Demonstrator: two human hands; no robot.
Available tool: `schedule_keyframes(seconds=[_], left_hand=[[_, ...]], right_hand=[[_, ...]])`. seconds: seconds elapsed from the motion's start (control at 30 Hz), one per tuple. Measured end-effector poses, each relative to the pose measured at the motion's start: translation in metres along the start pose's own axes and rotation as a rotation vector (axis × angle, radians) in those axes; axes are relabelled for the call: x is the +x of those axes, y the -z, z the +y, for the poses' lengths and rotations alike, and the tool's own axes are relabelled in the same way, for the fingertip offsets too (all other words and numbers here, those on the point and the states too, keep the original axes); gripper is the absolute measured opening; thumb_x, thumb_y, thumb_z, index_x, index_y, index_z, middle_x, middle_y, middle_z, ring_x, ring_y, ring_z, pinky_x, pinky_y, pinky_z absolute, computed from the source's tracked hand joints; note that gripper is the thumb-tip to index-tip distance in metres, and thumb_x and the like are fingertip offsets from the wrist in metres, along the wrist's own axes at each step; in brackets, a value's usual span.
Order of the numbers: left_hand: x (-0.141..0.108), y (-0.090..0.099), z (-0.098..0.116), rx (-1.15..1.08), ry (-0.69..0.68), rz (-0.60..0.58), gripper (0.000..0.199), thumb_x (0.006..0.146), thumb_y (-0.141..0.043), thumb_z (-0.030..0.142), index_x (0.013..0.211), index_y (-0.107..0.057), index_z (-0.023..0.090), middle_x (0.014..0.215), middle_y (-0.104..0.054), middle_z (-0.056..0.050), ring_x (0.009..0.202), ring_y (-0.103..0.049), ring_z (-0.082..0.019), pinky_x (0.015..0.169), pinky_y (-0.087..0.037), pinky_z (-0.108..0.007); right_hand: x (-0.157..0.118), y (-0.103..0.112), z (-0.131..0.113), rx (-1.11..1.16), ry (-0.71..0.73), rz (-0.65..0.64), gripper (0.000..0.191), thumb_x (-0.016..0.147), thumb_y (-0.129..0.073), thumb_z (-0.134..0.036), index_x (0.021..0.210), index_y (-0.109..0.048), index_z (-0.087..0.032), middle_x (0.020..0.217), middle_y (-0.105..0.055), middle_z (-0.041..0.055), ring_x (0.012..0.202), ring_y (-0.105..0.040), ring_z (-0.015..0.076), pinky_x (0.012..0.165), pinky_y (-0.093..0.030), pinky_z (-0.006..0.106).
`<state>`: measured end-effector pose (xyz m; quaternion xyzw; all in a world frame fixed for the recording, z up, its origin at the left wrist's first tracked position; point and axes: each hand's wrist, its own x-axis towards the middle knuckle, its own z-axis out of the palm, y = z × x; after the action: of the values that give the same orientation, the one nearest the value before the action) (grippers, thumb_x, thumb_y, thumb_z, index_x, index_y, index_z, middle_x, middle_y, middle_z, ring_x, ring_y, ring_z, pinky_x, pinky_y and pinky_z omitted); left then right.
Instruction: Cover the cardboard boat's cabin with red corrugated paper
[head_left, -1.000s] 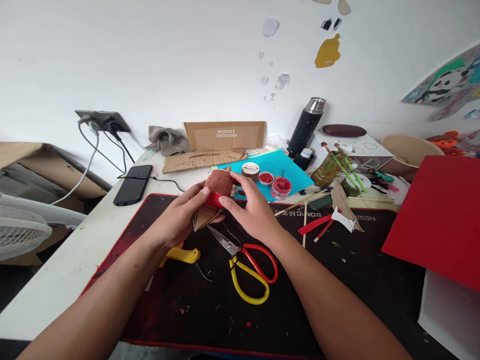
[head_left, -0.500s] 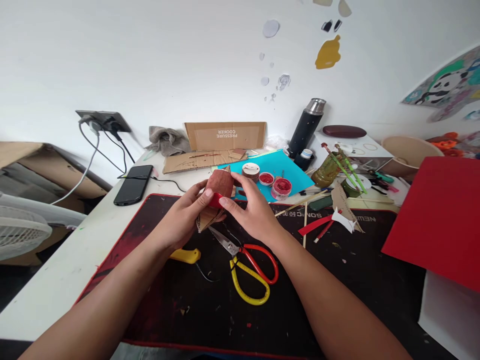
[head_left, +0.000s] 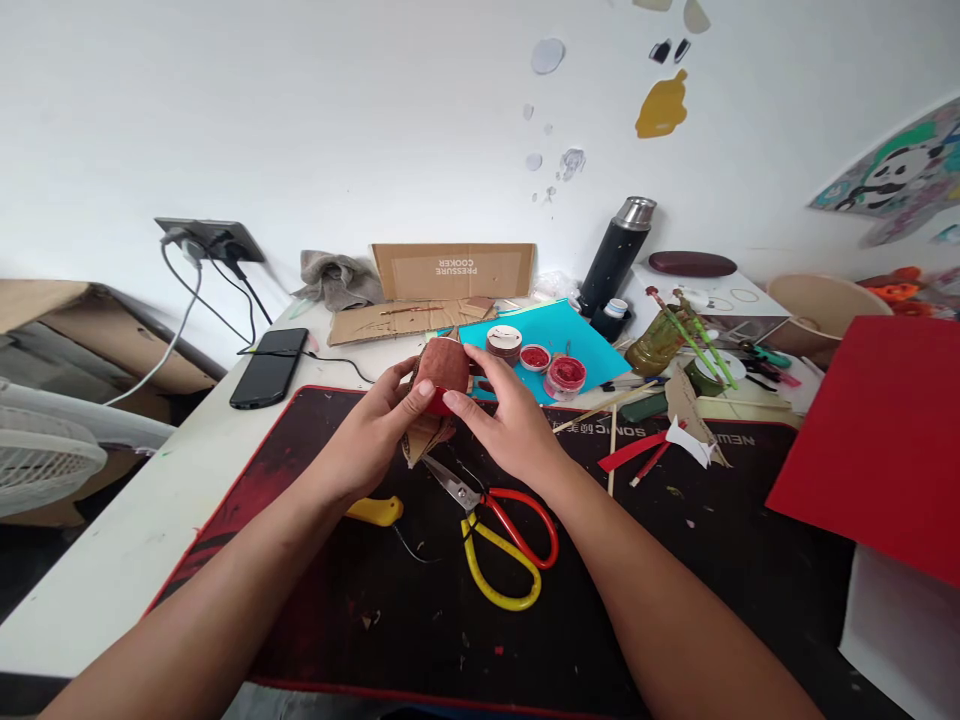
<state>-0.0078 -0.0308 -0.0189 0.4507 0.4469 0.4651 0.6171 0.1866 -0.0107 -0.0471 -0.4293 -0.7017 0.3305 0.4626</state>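
Note:
Between both hands is a small cardboard model (head_left: 440, 366) with a rounded, reddish-brown painted top and bare cardboard below. A bright red strip (head_left: 437, 402) lies across its near side under my two thumbs. My left hand (head_left: 385, 420) is closed round the model's left side. On the other side, my right hand (head_left: 510, 415) grips it with thumb in front and fingers behind. Just below lie scissors (head_left: 463, 495) with one red and one yellow handle, blades pointing up-left. A yellow-handled tool (head_left: 379, 511) rests partly behind my left wrist.
A black desk mat (head_left: 420, 640) covers the work area. Behind it, open red paint pots (head_left: 565, 374) stand on a blue sheet (head_left: 600, 352). A phone (head_left: 268, 368) lies left; a green jar (head_left: 656, 342) with brushes, a thermos (head_left: 616, 255) and red card (head_left: 870, 440) are right.
The model has turned slightly in my hands, and its rounded top now stands more upright. Both hands keep their hold. The whole view has shifted a little.

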Motion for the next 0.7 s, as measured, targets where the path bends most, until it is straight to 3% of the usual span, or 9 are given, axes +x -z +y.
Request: schedule_keyframes(seconds=[0.47,0.7], left_hand=[[-0.0001,0.0,0.0022,-0.067,0.032,-0.009,0.077,0.097,-0.084,0.055,0.157,-0.057,0.015,0.132,-0.081,-0.018,0.105,-0.083,-0.032,0.087,-0.072,-0.044],[0.0007,0.0014,0.002,-0.042,0.027,0.006,0.076,0.096,-0.084,0.056,0.156,-0.058,0.016,0.131,-0.081,-0.018,0.102,-0.083,-0.031,0.083,-0.072,-0.043]], right_hand=[[0.0007,0.0021,0.0001,-0.001,-0.002,0.002,0.061,0.105,-0.071,-0.055,0.16,-0.058,-0.032,0.167,-0.061,0.0119,0.155,-0.058,0.0341,0.13,-0.048,0.061],[0.0004,0.0027,0.0,0.01,-0.015,-0.007,0.06,0.105,-0.072,-0.054,0.161,-0.058,-0.035,0.168,-0.06,0.0103,0.156,-0.056,0.0344,0.13,-0.048,0.062]])
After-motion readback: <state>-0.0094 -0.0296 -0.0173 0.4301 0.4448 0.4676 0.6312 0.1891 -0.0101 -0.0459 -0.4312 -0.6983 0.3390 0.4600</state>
